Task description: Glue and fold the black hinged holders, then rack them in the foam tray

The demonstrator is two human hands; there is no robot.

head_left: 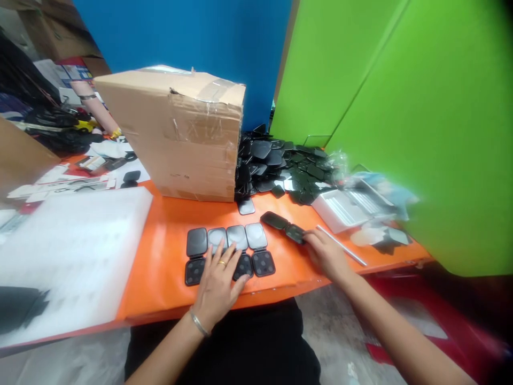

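Observation:
Several opened black hinged compact cases (263,263) lie side by side in a row on the orange tabletop (168,272). Most of their raised halves look pale and shiny, while the leftmost lid (196,242) is dark. Round dark spots show in the lower halves. My left hand (218,283) rests palm down over the middle of the row, fingers spread, hiding part of the cases. To the right, my right hand (324,254) pinches the near end of another opened compact case (276,220), which is held apart from the row at a slant.
A tall cardboard box (200,144) stands behind the row. Beside it is a heap of black square plates (262,152). A thin silvery rod (342,246) and a white box of strips (340,211) lie right. White foam (80,251) covers the left. Green panels rise at right.

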